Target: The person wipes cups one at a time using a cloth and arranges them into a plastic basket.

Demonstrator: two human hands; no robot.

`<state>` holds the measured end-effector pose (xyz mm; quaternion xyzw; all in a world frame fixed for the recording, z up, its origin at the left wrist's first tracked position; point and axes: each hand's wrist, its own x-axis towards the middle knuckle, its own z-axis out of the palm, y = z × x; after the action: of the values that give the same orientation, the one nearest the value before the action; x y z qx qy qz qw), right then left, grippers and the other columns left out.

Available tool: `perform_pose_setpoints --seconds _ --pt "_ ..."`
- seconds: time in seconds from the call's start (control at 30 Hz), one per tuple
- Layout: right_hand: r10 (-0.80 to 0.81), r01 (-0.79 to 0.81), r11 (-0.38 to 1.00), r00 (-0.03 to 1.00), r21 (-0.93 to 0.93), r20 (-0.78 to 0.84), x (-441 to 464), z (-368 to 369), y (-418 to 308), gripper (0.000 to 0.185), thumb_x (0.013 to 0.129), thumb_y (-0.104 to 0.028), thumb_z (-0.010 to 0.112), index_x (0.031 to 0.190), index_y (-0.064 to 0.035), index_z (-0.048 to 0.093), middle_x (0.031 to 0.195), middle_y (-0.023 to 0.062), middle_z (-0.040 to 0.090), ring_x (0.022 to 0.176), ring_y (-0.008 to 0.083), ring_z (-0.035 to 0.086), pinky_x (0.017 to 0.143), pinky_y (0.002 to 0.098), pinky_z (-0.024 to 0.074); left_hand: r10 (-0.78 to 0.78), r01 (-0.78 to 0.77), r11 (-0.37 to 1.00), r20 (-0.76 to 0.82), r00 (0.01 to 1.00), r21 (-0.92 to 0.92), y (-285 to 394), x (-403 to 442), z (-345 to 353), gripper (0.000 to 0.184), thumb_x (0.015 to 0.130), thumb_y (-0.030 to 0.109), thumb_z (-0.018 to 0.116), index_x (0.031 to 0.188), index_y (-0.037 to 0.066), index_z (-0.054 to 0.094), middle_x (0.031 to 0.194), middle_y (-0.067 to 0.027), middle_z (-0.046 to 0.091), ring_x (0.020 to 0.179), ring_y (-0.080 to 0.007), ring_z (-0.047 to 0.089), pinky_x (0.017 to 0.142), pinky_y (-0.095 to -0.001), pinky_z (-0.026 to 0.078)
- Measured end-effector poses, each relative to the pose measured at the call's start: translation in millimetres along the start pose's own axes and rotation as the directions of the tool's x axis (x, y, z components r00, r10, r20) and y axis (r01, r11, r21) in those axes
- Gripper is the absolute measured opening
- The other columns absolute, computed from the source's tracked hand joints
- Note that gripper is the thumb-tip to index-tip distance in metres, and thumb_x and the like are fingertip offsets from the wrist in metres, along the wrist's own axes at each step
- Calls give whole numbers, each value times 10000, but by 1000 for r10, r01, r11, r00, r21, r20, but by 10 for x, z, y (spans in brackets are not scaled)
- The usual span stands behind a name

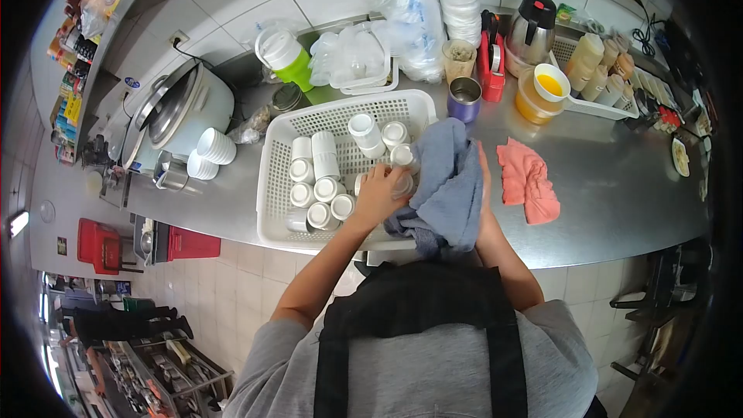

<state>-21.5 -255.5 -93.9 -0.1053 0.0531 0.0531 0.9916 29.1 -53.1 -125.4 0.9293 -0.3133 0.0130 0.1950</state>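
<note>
My left hand (378, 195) is in the right half of a white perforated basket (268, 162), its fingers closed around a small cup (402, 185). Several white cups (324, 156) stand or lie in the basket, many bottom up, some stacked. A blue-grey cloth (447, 186) hangs bunched over the basket's right side. My right hand (485, 193) grips this cloth from its right edge; most of the fingers are hidden behind it. Whether anything is inside the cloth cannot be seen. An orange-pink cloth (528, 179) lies on the steel counter to the right.
Behind the basket are a purple cup (464, 99), a red tape dispenser (491, 58), plastic bags (414, 23) and a green-and-white container (285, 58). A large pot (193, 104) and stacked white bowls (213, 153) stand left. At right sit a thermos (532, 23) and bottles (584, 62).
</note>
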Motion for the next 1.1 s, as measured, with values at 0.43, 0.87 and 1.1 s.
perform_pose_setpoints --seconds 0.43,0.87,1.1 --pt "-30 26 998 996 -52 -86 -187 243 -112 608 936 -542 448 1300 -60 512 1239 116 577 1097 265 573 970 384 448 -398 250 621 -24 917 -743 -245 -10 -115 390 843 293 652 1148 98 507 968 -105 634 915 -300 596 725 -381 492" --pt "300 589 -707 751 -392 587 104 368 678 564 906 -502 514 757 26 644 601 121 597 675 326 617 1027 543 262 -415 394 253 269 869 -884 -87 -68 -684 533 979 512 351 1143 49 557 1040 -65 613 951 -163 569 855 -319 450" --pt "-60 -108 659 979 -745 -196 311 432 689 614 946 -526 448 1036 53 628 858 170 642 801 237 646 951 318 395 4 -207 915 -505 863 -345 299 -13 -755 291 957 241 461 1070 -5 567 930 -152 610 874 -289 598 818 -355 455"
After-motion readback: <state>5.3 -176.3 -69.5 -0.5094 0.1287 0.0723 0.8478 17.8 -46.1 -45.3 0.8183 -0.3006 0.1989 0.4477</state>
